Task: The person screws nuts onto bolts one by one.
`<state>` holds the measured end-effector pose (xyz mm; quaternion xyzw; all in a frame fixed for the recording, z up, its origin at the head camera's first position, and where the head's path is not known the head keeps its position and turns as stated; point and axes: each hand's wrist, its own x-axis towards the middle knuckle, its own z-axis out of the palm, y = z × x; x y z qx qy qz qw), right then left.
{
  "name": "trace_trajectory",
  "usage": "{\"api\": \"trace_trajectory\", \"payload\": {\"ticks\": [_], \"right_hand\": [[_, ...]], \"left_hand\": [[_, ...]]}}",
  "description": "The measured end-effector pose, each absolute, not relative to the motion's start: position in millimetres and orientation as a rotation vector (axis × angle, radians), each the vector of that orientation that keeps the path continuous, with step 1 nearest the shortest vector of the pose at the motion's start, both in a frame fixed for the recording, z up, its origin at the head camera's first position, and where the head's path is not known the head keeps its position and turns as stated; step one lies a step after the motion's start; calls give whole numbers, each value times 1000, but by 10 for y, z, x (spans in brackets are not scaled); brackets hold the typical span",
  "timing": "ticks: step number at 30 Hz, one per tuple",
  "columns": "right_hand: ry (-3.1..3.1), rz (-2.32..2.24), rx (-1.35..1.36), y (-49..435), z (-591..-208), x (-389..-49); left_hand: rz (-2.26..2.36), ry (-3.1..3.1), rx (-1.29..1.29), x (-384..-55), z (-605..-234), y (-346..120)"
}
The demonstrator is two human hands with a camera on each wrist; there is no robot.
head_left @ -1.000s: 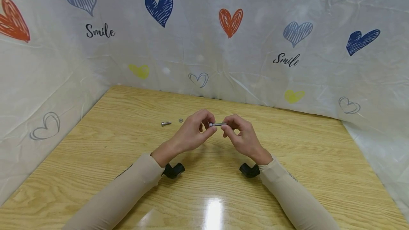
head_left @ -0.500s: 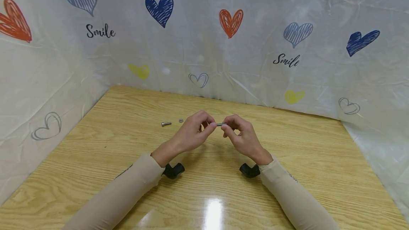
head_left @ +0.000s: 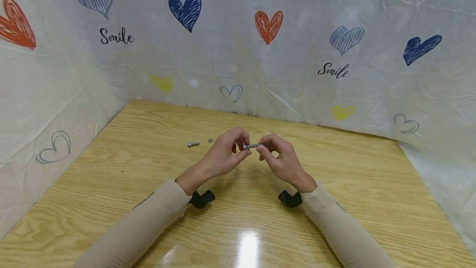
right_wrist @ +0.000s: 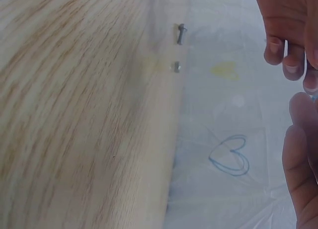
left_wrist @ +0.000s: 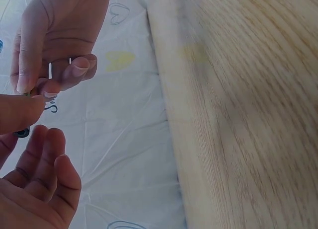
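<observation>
In the head view a metal bolt point(head_left: 255, 145) is held level between the two hands above the table. My left hand point(head_left: 224, 156) has its thumb and index finger curled about the bolt's left end, where a wider silvery part, head or nut or both, shows between them. With thumb and index finger my right hand point(head_left: 281, 158) pinches the shaft's other end. In the left wrist view a dark round end point(left_wrist: 22, 132) peeks out by the left thumb; the rest is hidden by fingers. The right wrist view shows only parts of both hands at its edge.
A second, shorter bolt point(head_left: 193, 144) lies on the wooden table point(head_left: 357, 193) left of the hands. Beside it is a loose nut point(head_left: 210, 140). A white sheet with printed hearts point(head_left: 238, 65) hangs behind the table.
Half a second ago the left thumb covered the bolt's left end; now it has slid down and back, baring that end again. The right hand holds almost still.
</observation>
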<state>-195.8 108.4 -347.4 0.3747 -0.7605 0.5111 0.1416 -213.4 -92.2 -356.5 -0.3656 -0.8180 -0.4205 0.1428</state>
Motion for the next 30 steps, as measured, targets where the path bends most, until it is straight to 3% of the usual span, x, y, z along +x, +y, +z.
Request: {"api": "trace_trajectory", "payload": {"ticks": [30], "right_hand": [[-2186,1463,1078,1090,-3482,-1953]], "left_hand": [[-1268,-2398,-1023,-2129,-3584,-933]]}}
